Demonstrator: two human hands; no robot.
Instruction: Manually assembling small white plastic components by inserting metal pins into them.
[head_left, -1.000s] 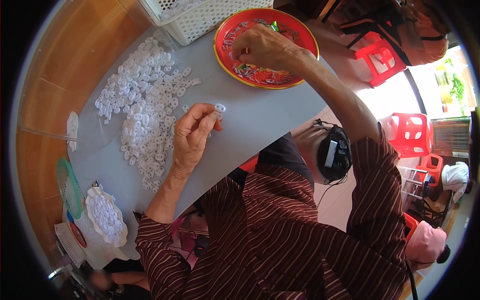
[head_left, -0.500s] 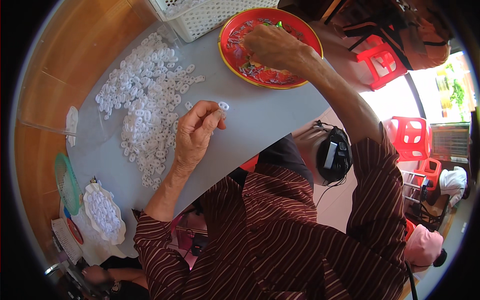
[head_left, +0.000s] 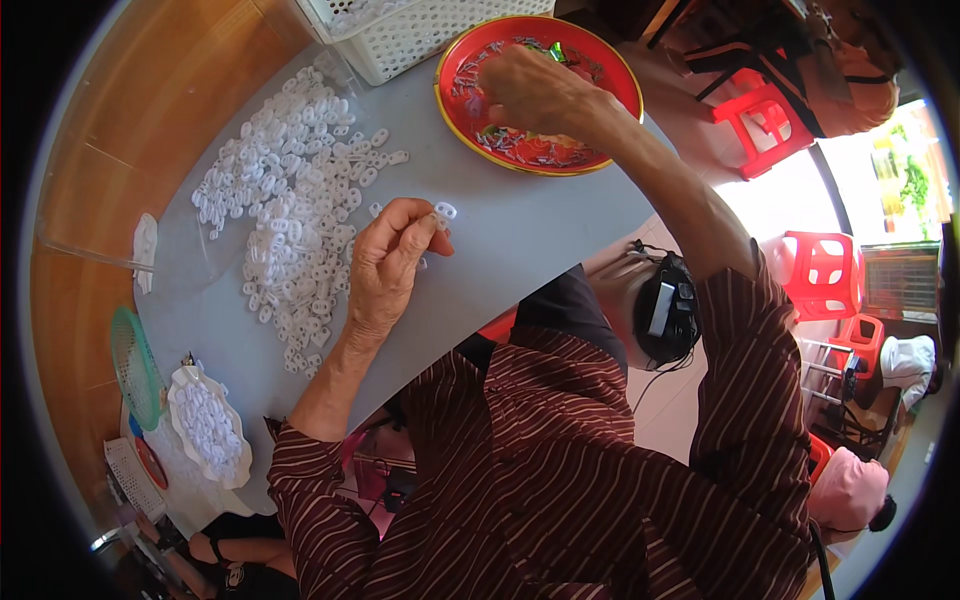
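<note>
The left hand [head_left: 385, 265] pinches a white ring [head_left: 445, 211] beside the pile of rings [head_left: 290, 220], while the right hand [head_left: 535, 90], fingers curled, grip unclear, reaches into the red plate [head_left: 610, 75] beyond the pile.

Left grip [head_left: 392, 262] pinched, right grip [head_left: 528, 88] outstretched

On the table [head_left: 540, 240], a heap of small plastic rings [head_left: 290, 225] lay to the left, the round tray [head_left: 455, 75] at the far right, and a perforated basket [head_left: 420, 35] just left of the tray. A stool [head_left: 765, 115] stood to the right, beyond the table's edge.
</note>
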